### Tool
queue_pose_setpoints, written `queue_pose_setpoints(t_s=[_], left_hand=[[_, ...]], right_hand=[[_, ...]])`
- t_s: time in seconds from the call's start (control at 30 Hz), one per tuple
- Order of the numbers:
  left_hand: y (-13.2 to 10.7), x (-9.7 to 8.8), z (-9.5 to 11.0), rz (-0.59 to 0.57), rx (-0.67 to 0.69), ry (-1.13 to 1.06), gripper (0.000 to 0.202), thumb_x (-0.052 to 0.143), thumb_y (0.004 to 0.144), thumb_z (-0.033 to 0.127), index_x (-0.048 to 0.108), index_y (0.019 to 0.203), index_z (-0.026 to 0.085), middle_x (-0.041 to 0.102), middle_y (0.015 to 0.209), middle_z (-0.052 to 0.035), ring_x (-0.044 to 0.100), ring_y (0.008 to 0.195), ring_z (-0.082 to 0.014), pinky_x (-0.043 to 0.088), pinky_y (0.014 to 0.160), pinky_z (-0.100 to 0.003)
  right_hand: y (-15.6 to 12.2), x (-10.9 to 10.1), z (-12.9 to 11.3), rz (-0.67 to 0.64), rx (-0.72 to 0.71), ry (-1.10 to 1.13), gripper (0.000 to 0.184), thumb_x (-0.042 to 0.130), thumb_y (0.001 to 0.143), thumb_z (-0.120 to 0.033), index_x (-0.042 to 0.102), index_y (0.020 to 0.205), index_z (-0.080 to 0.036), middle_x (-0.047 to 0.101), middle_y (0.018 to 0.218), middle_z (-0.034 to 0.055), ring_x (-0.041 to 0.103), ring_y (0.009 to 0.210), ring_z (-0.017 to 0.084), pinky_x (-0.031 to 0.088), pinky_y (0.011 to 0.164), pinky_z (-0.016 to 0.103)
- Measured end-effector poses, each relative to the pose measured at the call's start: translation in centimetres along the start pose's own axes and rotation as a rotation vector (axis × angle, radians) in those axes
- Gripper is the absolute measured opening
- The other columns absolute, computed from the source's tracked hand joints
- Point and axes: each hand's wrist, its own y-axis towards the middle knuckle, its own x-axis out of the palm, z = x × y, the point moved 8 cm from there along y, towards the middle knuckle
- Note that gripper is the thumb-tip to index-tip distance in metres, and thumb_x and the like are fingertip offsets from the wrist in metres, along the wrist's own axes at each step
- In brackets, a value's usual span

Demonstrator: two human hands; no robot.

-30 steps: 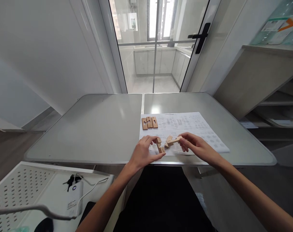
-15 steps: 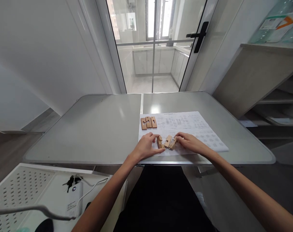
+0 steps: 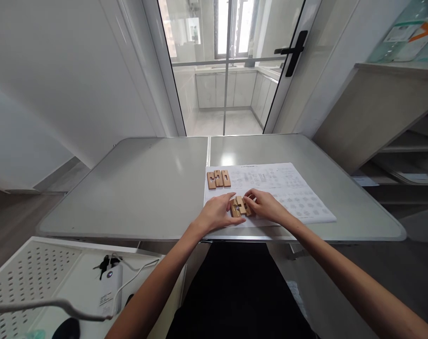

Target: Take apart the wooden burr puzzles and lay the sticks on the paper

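Note:
Several notched wooden puzzle pieces point(image 3: 241, 205) stand side by side on a printed sheet point(image 3: 302, 195) near the table's front edge. My left hand point(image 3: 217, 210) curves round their left side, thumb at the near edge and fingers at the far edge, gripping the leftmost piece. From the right, my right hand point(image 3: 265, 205) pinches the rightmost piece against the middle one; its fingers partly cover it. Farther back on the sheet's left corner lie three flat wooden pieces point(image 3: 218, 179) with cut-outs, in a row and untouched.
The grey folding table point(image 3: 139, 188) has a seam down its middle. At lower left, a white tray cart point(image 3: 83, 254) holds keys point(image 3: 103, 267), a white power bank point(image 3: 111, 289) and a cable. A glass door stands beyond the table, shelves point(image 3: 393, 94) to the right.
My right hand has moved left, bringing the right-hand wooden pieces against the left one. The gaps between the pieces have closed. My left hand stays nearly in place.

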Motion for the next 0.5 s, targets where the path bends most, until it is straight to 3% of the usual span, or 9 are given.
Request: queue_pose_setpoints(t_s=[0.1,0.5], left_hand=[[0.0,-0.1,-0.3,0.012,-0.048,0.069,0.087,0.079,0.07,0.068,0.061,0.138,0.019,0.072,0.084,-0.0057,0.071,0.082,-0.0299,0.048,0.069,-0.033],[-1.5,-1.5,-1.0,-0.019,-0.195,0.294,0.067,0.068,0.077,0.073,0.065,0.126,0.027,0.077,0.093,-0.0081,0.074,0.085,-0.0295,0.047,0.067,-0.03]], right_hand=[[0.0,0.2,-0.5,0.023,-0.026,0.012,0.022,0.054,0.099,-0.035,0.07,0.099,-0.02,0.078,0.1,0.0072,0.071,0.088,0.022,0.051,0.078,0.031],[0.6,2.0,-3.3,0.018,-0.118,0.126,0.016,0.058,0.098,-0.03,0.07,0.1,-0.02,0.077,0.102,0.0065,0.071,0.085,0.019,0.051,0.074,0.029]])
